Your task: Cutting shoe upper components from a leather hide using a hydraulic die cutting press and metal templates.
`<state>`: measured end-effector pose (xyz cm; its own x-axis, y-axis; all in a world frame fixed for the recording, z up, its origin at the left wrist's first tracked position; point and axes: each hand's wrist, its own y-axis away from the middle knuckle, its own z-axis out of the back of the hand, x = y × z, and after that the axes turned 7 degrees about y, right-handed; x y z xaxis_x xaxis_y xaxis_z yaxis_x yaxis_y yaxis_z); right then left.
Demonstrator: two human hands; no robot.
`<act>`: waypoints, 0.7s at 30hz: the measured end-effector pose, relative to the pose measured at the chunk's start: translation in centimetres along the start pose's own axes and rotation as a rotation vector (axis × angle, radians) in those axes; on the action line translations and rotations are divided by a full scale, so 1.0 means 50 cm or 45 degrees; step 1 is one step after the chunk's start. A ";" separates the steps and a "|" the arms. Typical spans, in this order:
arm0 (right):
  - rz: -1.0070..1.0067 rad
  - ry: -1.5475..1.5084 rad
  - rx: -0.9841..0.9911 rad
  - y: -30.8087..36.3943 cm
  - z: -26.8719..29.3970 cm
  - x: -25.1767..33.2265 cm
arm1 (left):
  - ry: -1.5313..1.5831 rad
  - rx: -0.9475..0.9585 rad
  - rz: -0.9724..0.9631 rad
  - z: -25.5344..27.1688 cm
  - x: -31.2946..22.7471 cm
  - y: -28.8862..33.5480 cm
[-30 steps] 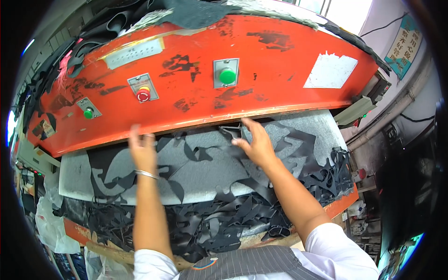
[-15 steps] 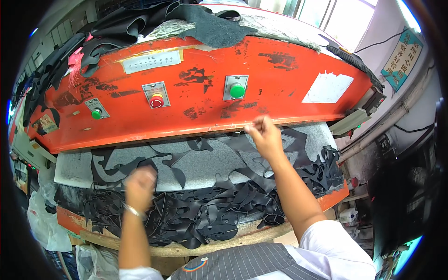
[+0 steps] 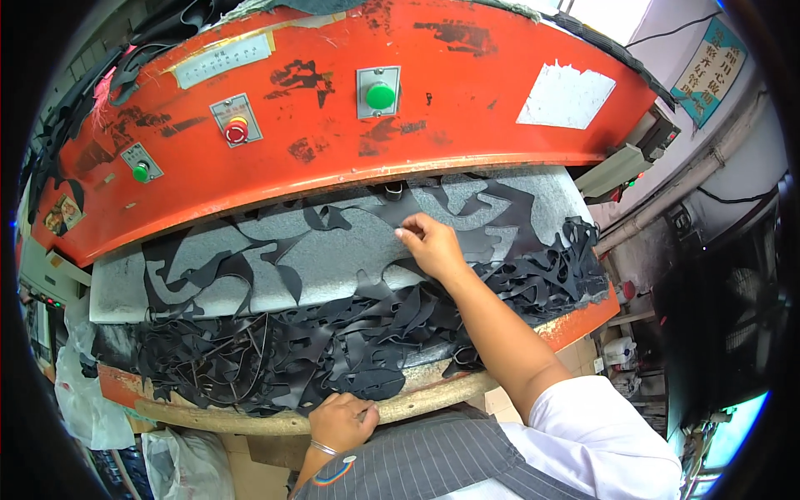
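Observation:
My right hand (image 3: 433,248) hovers over the grey cutting bed (image 3: 350,242) of a red press, fingers half curled, thumb slightly apart and nothing visible between them. Beneath it lies a cut-up sheet of black leather (image 3: 387,208) with shaped gaps. A small dark loop-shaped piece with a metallic rim (image 3: 393,191) stands on that sheet under the press edge, just beyond the fingers. My left hand (image 3: 343,422) rests at the worn wooden front edge (image 3: 442,398), close to my apron, its fingers curled in. Whatever it may hold is hidden.
A heap of black leather scraps (image 3: 333,342) spreads along the bed's front. The red press beam (image 3: 308,108) spans the far side, with a green button (image 3: 380,96), a red stop button (image 3: 236,129) and a smaller green knob (image 3: 141,172). Plastic bags (image 3: 179,467) stand at lower left.
My left hand has dropped from above the scraps to the wooden front edge. The right hand has come left and nearer to me. The view has tilted down, so the press sits higher.

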<state>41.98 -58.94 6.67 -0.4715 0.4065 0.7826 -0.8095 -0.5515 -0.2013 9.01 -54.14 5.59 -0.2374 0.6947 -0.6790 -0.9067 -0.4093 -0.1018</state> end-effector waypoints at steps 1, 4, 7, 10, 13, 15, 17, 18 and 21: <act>0.008 -0.004 0.002 -0.015 0.000 -0.007 | -0.055 0.143 0.034 0.009 0.002 -0.005; 0.115 0.162 -0.054 -0.069 -0.017 -0.048 | -0.117 0.477 0.116 0.061 -0.010 -0.053; 0.225 0.467 -0.201 -0.113 -0.032 -0.076 | -0.141 0.815 0.059 0.095 -0.020 -0.184; 0.231 0.733 -0.148 -0.142 -0.054 -0.073 | 0.064 0.173 -0.218 0.071 -0.016 -0.389; 0.387 0.703 -0.179 -0.171 -0.078 -0.084 | -0.010 -0.097 -0.311 0.000 0.059 -0.590; 0.415 0.690 -0.078 -0.187 -0.078 -0.088 | -0.087 -0.200 -0.278 -0.041 0.093 -0.654; 0.542 0.644 -0.063 -0.194 -0.075 -0.104 | -0.550 -0.023 -0.058 -0.080 0.113 -0.676; 0.519 0.669 -0.051 -0.204 -0.064 -0.119 | -0.522 -0.002 -0.064 -0.099 0.110 -0.696; 0.408 0.631 -0.130 -0.216 -0.013 -0.080 | -0.512 -0.030 -0.100 -0.105 0.107 -0.700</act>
<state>52.38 -54.15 5.32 -0.7850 0.5363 0.3101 -0.6177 -0.6400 -0.4570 41.30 -39.23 1.72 -0.2891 0.8983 -0.3309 -0.9204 -0.3559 -0.1621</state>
